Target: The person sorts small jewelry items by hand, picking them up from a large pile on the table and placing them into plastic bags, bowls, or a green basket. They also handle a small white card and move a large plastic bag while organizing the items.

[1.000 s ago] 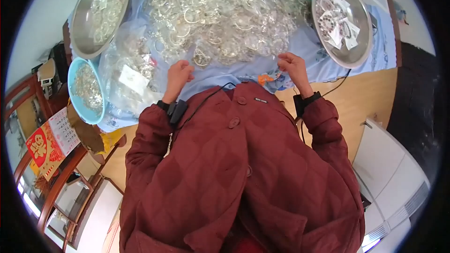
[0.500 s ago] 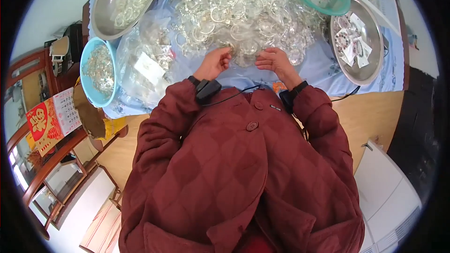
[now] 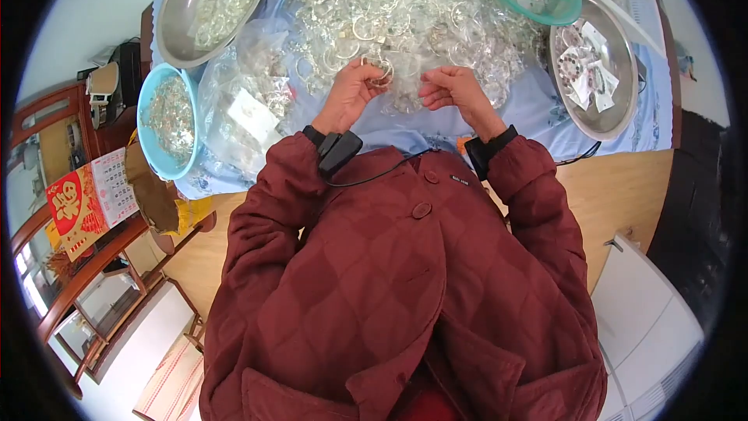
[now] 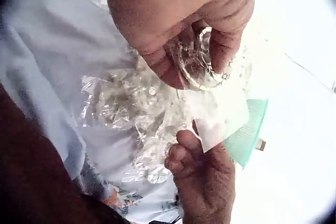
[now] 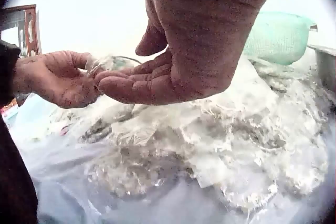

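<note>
In the head view my left hand (image 3: 348, 95) is over the near edge of a heap of bagged bangles (image 3: 436, 15). It pinches a silvery bangle (image 4: 197, 77) in a clear plastic packet between thumb and fingers. The packet's pale flap (image 4: 223, 116) hangs from it toward my right hand (image 3: 461, 95) and hides part of that hand in the left wrist view. Facing the left hand, the right has its fingers (image 5: 136, 85) stretched toward the bangle. Its thumb stands apart from them in the right wrist view.
Steel bowls (image 3: 175, 43) with bagged jewellery stand at the left and right. A blue basin (image 3: 148, 156) and a large clear bag (image 3: 222, 129) are at the left. A green basket (image 3: 573, 0) sits at the back right. A blue cloth (image 3: 530, 121) covers the table.
Both hands have moved forward and closer together over the heap's near edge. The left hand has taken up a bagged bangle. The head view has shifted.
</note>
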The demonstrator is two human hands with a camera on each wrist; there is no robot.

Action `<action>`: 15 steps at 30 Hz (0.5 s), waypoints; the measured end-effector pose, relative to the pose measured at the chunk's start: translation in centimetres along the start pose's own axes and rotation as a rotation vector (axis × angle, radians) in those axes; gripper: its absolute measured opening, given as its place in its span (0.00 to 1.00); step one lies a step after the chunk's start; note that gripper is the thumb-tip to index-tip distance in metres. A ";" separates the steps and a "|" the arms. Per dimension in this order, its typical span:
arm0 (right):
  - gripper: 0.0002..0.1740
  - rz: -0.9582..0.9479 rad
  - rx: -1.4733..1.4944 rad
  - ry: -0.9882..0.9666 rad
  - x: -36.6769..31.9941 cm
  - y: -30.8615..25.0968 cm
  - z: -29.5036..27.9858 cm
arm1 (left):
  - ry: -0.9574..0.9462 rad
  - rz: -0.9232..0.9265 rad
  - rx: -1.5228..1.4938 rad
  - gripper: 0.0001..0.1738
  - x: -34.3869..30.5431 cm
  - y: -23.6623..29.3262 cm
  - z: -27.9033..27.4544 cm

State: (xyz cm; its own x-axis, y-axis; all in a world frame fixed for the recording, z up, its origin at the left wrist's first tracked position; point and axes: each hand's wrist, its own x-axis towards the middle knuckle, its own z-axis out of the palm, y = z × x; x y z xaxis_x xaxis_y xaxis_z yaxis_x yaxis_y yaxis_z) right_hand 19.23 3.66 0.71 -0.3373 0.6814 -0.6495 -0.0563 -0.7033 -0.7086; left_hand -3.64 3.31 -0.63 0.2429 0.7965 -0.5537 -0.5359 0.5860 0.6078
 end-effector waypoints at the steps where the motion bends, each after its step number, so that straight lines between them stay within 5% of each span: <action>1: 0.18 -0.022 0.011 -0.024 0.1 -0.4 0.3 | -0.014 0.017 0.048 0.06 -0.1 0.3 0.7; 8: 0.20 -0.139 0.098 -0.066 -0.9 -3.2 2.0 | -0.052 0.001 0.243 0.09 -0.8 2.5 4.0; 11: 0.20 -0.133 0.369 -0.070 -1.3 -3.7 2.0 | -0.095 -0.009 0.162 0.12 -0.7 3.0 4.5; 15: 0.18 -0.195 0.236 0.000 -0.4 -2.6 1.2 | -0.124 0.018 0.180 0.15 -0.1 2.8 4.3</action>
State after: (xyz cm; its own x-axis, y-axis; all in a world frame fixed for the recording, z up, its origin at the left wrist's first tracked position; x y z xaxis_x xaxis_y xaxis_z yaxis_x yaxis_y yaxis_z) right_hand 18.35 5.02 3.16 -0.2989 0.8084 -0.5071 -0.3371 -0.5865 -0.7365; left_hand -1.65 5.50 3.54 0.3382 0.8129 -0.4741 -0.3910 0.5796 0.7150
